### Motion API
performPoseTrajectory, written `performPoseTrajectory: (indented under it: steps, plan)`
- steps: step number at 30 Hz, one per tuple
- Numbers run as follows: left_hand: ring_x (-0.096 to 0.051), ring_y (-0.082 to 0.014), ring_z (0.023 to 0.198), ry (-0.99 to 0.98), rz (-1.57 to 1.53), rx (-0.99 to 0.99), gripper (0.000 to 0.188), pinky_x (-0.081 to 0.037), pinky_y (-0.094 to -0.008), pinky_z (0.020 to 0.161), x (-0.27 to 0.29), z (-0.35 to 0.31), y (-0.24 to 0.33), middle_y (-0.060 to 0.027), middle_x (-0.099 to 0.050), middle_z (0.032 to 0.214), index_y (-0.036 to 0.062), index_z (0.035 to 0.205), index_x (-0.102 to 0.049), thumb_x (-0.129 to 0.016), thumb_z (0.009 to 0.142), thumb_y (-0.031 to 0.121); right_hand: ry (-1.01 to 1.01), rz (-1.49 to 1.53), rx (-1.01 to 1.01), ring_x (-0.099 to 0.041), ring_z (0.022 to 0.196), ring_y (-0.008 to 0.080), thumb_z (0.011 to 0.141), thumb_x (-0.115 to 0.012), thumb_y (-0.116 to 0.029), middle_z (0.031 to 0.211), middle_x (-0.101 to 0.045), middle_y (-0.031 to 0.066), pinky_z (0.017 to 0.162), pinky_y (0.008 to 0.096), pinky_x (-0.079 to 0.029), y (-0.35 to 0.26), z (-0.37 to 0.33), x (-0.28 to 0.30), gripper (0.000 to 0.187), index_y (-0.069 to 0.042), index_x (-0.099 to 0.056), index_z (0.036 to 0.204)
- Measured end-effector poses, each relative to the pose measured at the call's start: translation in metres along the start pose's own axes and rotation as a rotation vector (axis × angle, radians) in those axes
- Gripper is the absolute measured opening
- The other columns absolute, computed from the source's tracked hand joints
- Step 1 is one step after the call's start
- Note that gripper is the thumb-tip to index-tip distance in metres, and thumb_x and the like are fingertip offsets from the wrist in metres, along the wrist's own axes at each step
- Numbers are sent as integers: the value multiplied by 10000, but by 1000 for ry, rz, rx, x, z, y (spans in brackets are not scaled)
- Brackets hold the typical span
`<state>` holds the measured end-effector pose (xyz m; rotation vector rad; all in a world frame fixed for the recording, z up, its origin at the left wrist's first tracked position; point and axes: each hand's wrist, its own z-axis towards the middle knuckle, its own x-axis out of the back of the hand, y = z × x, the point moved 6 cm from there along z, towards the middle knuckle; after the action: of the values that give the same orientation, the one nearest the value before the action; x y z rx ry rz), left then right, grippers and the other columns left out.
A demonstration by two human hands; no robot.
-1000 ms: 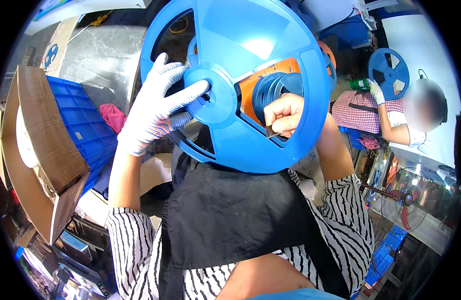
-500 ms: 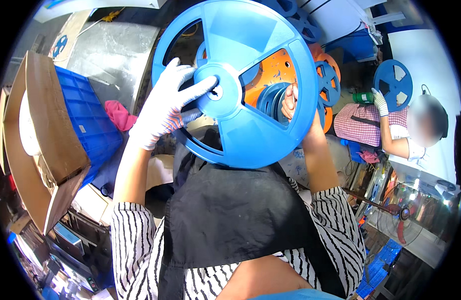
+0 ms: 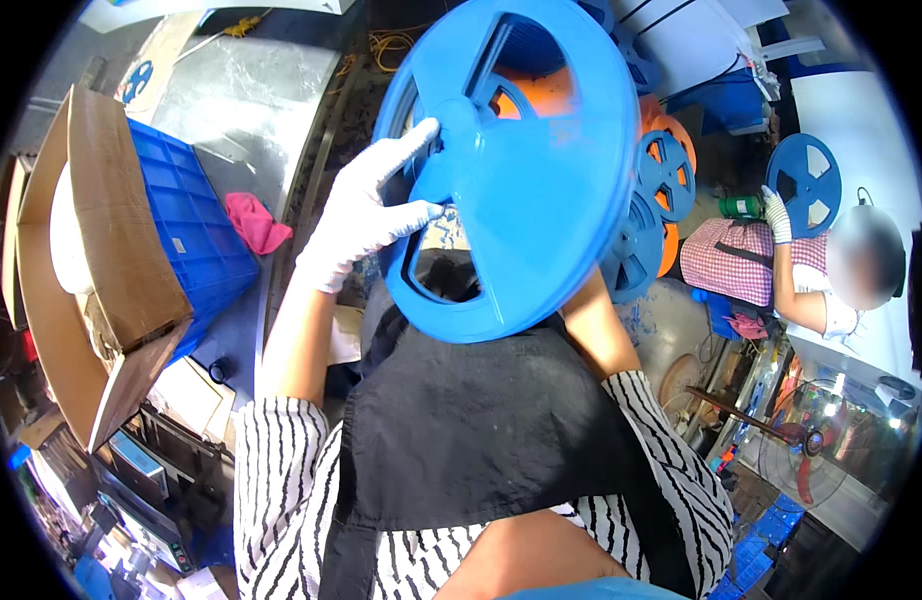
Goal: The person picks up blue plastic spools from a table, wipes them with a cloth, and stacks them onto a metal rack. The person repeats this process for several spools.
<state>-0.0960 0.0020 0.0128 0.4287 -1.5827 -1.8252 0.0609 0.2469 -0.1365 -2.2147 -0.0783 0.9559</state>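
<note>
A large blue plastic reel (image 3: 571,190) with cut-out windows is held up in front of my chest, tilted with its right side turned away. My left hand (image 3: 371,205), in a white glove, grips the reel near its hub, index finger and thumb at the edges of the hub and window. Behind the reel, my right forearm (image 3: 599,325) reaches up; the right hand itself is hidden by the disc.
More blue reels (image 3: 631,245) lean against orange ones at the right. A cardboard box (image 3: 131,230) and a blue crate (image 3: 196,240) stand left, beside a pink cloth (image 3: 256,222). A co-worker at right touches a blue reel (image 3: 816,165). A fan (image 3: 796,440) stands lower right.
The reel has turned and tilted, shifting slightly right. My left hand has changed its hold at the hub. My right hand, seen before through a window, has gone behind the reel.
</note>
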Motion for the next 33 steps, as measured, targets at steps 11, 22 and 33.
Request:
performPoseTrajectory:
  steps: [11,22,33]
  plan:
    - [-587,-372,967,-34,-1738,532,686,-454,-507,938,-24,-49,-7,-249,-569,1092,-12,1318,-438,-473,879,514,-617,-1506,961,-533,493,133,847,-640,-118,600,-545,49,461,250,-403,-60,-120,-179,82,-63,-601,801]
    - [-627,-358,890,6,-1649,732,638,-520,-482,858,-35,-55,-2,-242,-600,1020,-38,1237,-500,-498,882,493,-928,-2051,1249,-620,657,175,733,-599,-105,665,-564,9,570,317,-500,-40,-125,-197,102,-118,-548,821]
    - [-643,-328,835,122,-1596,777,573,-541,-458,814,-33,-60,10,-233,-617,965,-38,1190,-535,-493,907,458,-982,-2179,1151,-616,656,174,733,-607,-142,667,-561,8,593,305,-488,-42,-126,-175,88,-120,-544,791]
